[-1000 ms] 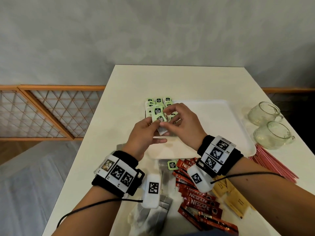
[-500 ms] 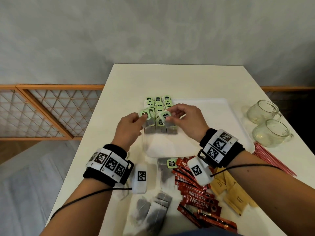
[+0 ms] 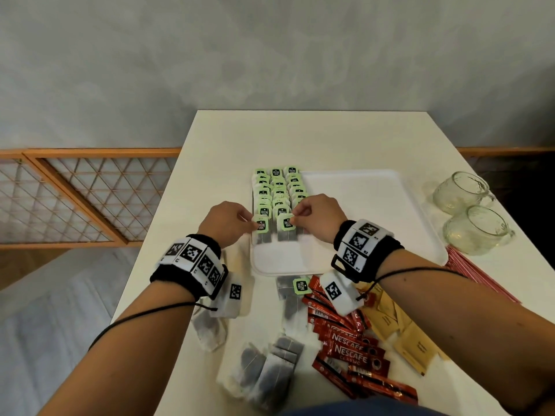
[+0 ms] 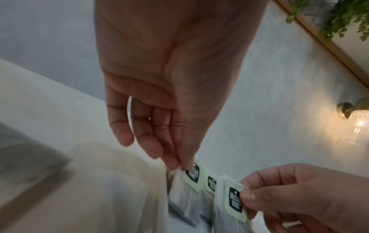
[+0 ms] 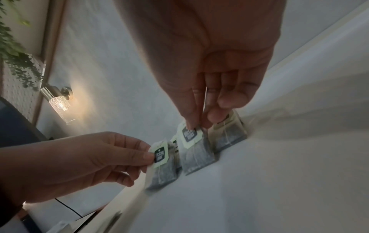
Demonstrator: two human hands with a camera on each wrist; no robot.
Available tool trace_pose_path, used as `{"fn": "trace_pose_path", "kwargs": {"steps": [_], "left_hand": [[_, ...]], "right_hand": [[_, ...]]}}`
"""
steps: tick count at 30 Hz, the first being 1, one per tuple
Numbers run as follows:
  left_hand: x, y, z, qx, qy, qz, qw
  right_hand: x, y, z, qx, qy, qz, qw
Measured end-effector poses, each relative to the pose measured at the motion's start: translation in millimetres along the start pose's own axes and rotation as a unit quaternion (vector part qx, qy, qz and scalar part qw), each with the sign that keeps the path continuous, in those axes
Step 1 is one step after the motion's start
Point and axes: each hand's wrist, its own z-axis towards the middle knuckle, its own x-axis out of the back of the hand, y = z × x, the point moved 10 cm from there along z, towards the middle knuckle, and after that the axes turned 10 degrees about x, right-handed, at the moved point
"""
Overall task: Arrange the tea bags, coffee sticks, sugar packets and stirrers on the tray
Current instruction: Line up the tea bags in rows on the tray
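Observation:
A white tray (image 3: 360, 205) lies mid-table with three rows of tea bags (image 3: 279, 190) along its left side, each with a green tag. My left hand (image 3: 228, 222) pinches the green tag of the nearest tea bag in the left row (image 3: 260, 228), also seen as the tea bag (image 4: 192, 175) in the left wrist view. My right hand (image 3: 315, 217) pinches the tag of the nearest tea bag in the middle row (image 3: 286, 225), the tea bag (image 5: 190, 136) in the right wrist view. Both bags lie on the tray.
Near the table's front edge lie loose tea bags (image 3: 264, 373), red coffee sticks (image 3: 351, 349) and brown sugar packets (image 3: 402, 334). Red stirrers (image 3: 480, 277) lie at the right. Two glass cups (image 3: 474, 229) stand right of the tray. A wooden lattice rail (image 3: 75, 199) is at the left.
Both hands moved from holding one bag together above the tray to setting two bags down at the near ends of the left and middle rows.

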Motion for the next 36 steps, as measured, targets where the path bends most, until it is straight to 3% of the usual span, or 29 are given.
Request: {"fn": "trace_pose_path", "kwargs": {"steps": [10,20,23,25,28,32,36], "left_hand": [[-6,-8,12,0.011,0.004,-0.038,0.999],[-1,-8,12,0.031,0.013,-0.013,0.999],[8,1,-6,0.003,0.013,0.031,0.999],[11,9,-26,-0.029,-0.008,0.059,0.998],[-1,15,-70,-0.072,-0.083,0.102,0.989],[-41,-3,-133,-0.096,-0.190,0.258,0.942],[-67,-31,-164,-0.074,-0.224,0.361,0.902]], "right_hand": [[-5,6,8,-0.012,0.010,-0.017,1.000],[-4,4,11,-0.006,0.020,-0.014,1.000],[2,-11,3,0.023,0.024,0.014,0.999],[-1,-29,-10,0.061,-0.004,0.035,0.998],[-18,-54,-41,0.122,-0.101,0.047,0.986],[-53,-66,-90,0.158,-0.260,-0.005,0.953],[-81,-67,-126,0.159,-0.362,-0.091,0.914]]}}
